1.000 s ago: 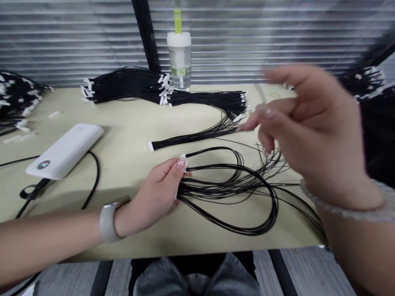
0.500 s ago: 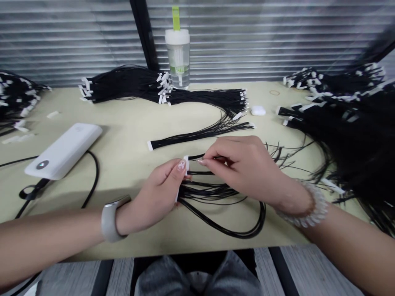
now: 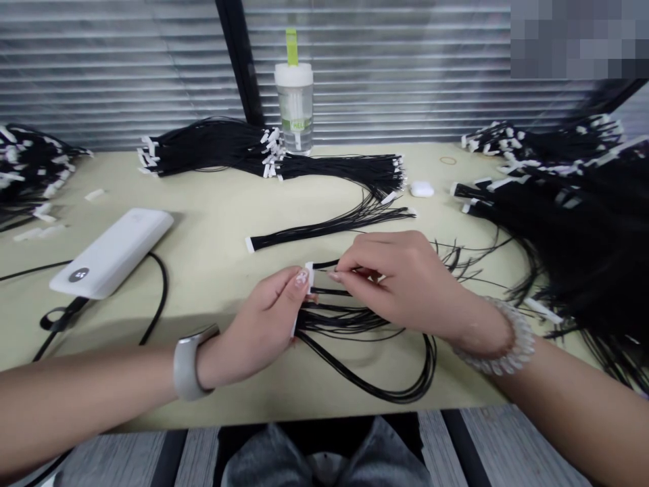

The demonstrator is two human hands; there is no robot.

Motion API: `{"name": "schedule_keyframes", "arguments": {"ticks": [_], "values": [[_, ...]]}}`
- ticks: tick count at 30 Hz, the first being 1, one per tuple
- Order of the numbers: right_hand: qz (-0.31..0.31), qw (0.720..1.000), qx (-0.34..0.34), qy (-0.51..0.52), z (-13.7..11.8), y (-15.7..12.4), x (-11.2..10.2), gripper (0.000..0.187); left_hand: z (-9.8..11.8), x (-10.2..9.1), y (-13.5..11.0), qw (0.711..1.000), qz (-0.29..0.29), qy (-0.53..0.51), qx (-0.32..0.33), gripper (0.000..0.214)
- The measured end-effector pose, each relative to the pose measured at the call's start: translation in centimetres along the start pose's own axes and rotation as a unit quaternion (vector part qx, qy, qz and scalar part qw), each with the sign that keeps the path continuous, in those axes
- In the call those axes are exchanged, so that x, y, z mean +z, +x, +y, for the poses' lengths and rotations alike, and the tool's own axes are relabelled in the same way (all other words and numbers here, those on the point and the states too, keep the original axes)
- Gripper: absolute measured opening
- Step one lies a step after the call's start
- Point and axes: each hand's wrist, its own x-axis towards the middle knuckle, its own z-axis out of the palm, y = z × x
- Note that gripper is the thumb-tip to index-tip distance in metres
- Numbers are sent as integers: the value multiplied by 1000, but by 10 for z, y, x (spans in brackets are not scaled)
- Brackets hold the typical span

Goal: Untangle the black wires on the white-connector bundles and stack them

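My left hand (image 3: 274,304) is closed on a white connector (image 3: 309,274), thumb on its face. Black wires (image 3: 349,318) run rightward out of the connector, and some bend into a loop (image 3: 428,379) near the table's front. My right hand (image 3: 400,277) pinches a thin black wire between thumb and forefinger, just right of the connector's upper end. Whether that wire's tip touches the connector is too small to tell. Behind my hands lies another black wire harness (image 3: 304,235) with a white connector at its left end.
A white power bank (image 3: 114,253) with a black cable lies at left. Bundles of black wires (image 3: 213,145) lie at the back, near a water bottle (image 3: 295,111). A large wire pile (image 3: 572,223) covers the right side. A white earbud case (image 3: 422,189) sits mid-right.
The view has shifted slightly, so everything sits a little lower. Both hands keep their grips, with hardly any movement between them.
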Motion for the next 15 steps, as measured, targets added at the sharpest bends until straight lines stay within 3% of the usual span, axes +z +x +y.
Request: {"name": "schedule_keyframes", "arguments": {"ticks": [8, 15], "values": [[-27, 999, 6, 24, 2, 1, 0, 16, 1, -1, 0, 1000, -18, -18, -3, 34], [-32, 998, -17, 54, 4, 2, -1, 14, -1, -2, 1, 999, -25, 34, 29, 33]]}}
